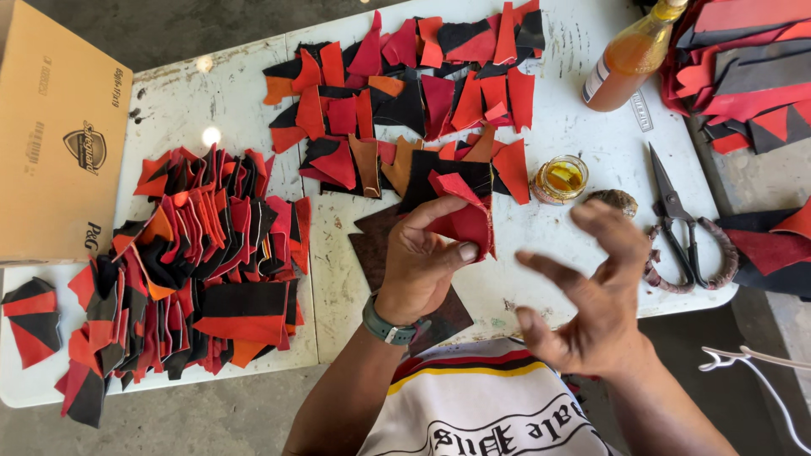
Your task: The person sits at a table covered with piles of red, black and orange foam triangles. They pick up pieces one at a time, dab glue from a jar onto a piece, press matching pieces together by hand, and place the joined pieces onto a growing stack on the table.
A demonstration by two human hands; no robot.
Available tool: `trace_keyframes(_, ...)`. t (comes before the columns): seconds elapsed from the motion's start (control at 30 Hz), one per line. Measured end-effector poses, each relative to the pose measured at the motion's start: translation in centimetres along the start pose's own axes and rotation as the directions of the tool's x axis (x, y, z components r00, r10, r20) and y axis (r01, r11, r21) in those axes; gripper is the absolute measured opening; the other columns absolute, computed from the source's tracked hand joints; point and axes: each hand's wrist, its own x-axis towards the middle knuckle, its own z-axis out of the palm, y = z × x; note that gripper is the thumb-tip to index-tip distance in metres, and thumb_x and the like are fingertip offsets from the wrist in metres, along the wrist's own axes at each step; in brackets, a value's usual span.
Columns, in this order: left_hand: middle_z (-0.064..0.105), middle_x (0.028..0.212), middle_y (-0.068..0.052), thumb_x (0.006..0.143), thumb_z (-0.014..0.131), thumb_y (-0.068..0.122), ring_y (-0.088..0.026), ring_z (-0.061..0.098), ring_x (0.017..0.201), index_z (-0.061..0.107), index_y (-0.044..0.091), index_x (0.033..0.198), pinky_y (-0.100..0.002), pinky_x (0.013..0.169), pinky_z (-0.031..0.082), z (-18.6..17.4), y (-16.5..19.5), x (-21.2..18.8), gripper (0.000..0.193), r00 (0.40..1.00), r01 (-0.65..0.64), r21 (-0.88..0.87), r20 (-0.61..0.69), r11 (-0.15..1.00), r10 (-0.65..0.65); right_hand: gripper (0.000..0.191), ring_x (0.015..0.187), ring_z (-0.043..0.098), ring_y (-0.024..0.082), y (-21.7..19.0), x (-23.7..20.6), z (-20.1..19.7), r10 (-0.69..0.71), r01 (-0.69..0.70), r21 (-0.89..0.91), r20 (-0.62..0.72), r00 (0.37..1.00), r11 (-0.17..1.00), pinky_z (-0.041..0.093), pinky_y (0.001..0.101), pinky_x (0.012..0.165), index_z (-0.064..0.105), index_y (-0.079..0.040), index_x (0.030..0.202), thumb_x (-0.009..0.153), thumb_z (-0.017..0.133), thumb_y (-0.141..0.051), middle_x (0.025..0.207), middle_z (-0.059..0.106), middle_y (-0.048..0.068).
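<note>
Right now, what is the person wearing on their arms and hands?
Both arms are bare, with no sleeves and no gloves. The left hand has a grey-green wristband with a small buckle, like a watch strap, around its wrist. The right hand wears nothing that shows: no ring, band or glove.

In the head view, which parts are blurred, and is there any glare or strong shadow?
In the head view, the right hand is motion-blurred, fingers spread; the left hand, pinching a red leather piece, is sharp. Two bright glare spots lie on the white table. Lighting is strong daylight, with short shadows under the scissors. The edges bend slightly from the wide lens.
</note>
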Motion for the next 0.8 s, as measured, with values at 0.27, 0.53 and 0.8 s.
trace_keyframes(0.27, 0.074, 0.111, -0.014, 0.097, 0.072, -0.01, -0.012, 0.07, 0.091, 0.054, -0.006, 0.146, -0.024, 0.076, 0.057, 1.1, 1.1, -0.4, 0.053, 1.0, -0.017, 0.286, 0.012, 0.958, 0.014, 0.058, 0.142, 0.032, 0.045, 0.3, 1.1, 0.4, 0.081, -0.068, -0.184, 0.064, 0.995, 0.981, 0.03, 0.0554, 0.121, 0.072, -0.013, 0.132, 0.084, 0.068, -0.046, 0.156, 0.036, 0.024)
trace_keyframes(0.53, 0.072, 0.099, -0.006, 0.095, 0.071, -0.007, -0.002, 0.063, 0.075, 0.055, -0.005, 0.141, -0.018, 0.06, 0.048, 1.7, 1.7, -0.1, 0.049, 0.994, -0.065, 0.493, -0.048, 0.867, 0.102, 0.053, 0.142, 0.034, 0.043, 0.2, 0.1, 1.2, 0.062, -0.06, -0.017, 0.119, 0.991, 0.998, 0.029, 0.0553, 0.122, 0.075, -0.012, 0.124, 0.082, 0.071, -0.043, 0.153, 0.041, 0.024)
trace_keyframes(0.8, 0.066, 0.089, -0.006, 0.091, 0.072, -0.009, -0.003, 0.056, 0.07, 0.058, -0.004, 0.137, -0.019, 0.061, 0.044, 1.2, 1.3, -0.3, 0.048, 0.99, -0.036, 0.486, -0.102, 0.873, 0.098, 0.043, 0.142, 0.038, 0.041, 0.2, -1.6, 1.2, 0.077, -0.085, 0.097, 0.086, 0.993, 0.992, 0.032, 0.0535, 0.125, 0.076, -0.01, 0.112, 0.082, 0.068, -0.04, 0.147, 0.043, 0.021)
